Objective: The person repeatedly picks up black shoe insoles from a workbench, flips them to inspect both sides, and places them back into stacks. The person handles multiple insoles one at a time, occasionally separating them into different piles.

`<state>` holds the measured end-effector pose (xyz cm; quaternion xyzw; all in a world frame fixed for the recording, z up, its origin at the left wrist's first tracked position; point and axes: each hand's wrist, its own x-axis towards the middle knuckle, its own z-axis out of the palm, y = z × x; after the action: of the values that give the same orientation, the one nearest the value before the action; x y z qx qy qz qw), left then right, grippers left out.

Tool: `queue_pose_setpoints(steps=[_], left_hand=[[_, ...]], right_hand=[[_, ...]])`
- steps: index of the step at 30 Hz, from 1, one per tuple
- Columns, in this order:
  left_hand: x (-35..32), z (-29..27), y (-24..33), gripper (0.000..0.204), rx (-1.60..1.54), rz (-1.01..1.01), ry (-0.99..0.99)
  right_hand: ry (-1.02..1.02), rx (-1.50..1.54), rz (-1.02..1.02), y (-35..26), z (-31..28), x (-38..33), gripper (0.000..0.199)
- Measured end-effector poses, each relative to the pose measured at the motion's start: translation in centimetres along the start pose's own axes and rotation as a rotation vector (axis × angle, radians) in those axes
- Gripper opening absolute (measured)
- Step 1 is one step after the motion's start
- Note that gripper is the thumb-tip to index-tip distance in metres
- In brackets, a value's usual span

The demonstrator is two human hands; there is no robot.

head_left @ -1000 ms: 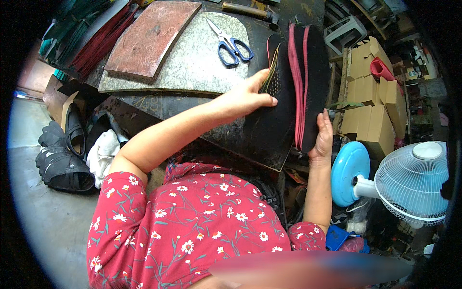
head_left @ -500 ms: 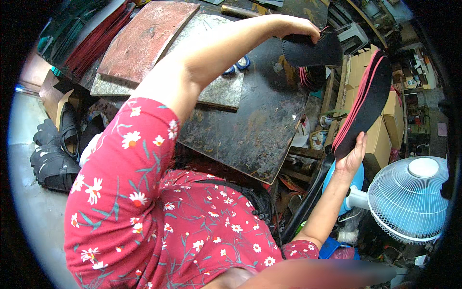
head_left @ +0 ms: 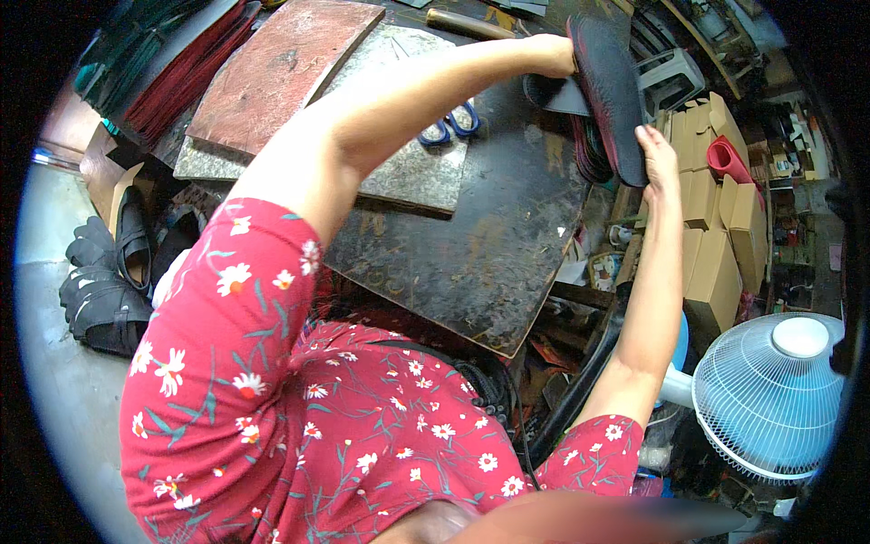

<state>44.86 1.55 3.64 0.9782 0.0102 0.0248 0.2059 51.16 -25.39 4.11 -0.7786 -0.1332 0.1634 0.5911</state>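
Over the far right corner of the dark table, a stack of long black shoe insoles (head_left: 609,100) with reddish edges stands tilted on its side. My right hand (head_left: 658,161) grips its lower end, the thumb against the black face. My left hand (head_left: 551,56) reaches across to the upper part of the stack; its fingers are hidden behind the insoles. Below that hand another black insole-shaped piece (head_left: 551,94) shows in part, with more red-edged layers (head_left: 589,156) under it at the table edge.
The dark worktable (head_left: 453,281) bears a stone slab (head_left: 426,181), a reddish board (head_left: 281,77) and blue-handled scissors (head_left: 450,124). Cardboard boxes (head_left: 711,272) and a fan (head_left: 770,399) stand at right. Black sandals (head_left: 104,308) lie at far left.
My right hand has carried the insole stack up and left, from beside the boxes to the table corner by my left hand. My left hand has shifted slightly left.
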Motion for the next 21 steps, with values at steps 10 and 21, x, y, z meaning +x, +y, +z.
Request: queue_pose_setpoints(steps=[10,21], left_hand=[[-24.4,-5.9,-1.6,0.039,0.080,0.323,0.363],[-39.2,-13.2,-13.4,0.033,0.643,-0.171,1.034]], right_hand=[[0.337,-0.553,-0.330,-0.6,-0.9,2.6,0.056],[-0.171,-0.859,-1.225,-2.0,12.8,-21.0,0.050]])
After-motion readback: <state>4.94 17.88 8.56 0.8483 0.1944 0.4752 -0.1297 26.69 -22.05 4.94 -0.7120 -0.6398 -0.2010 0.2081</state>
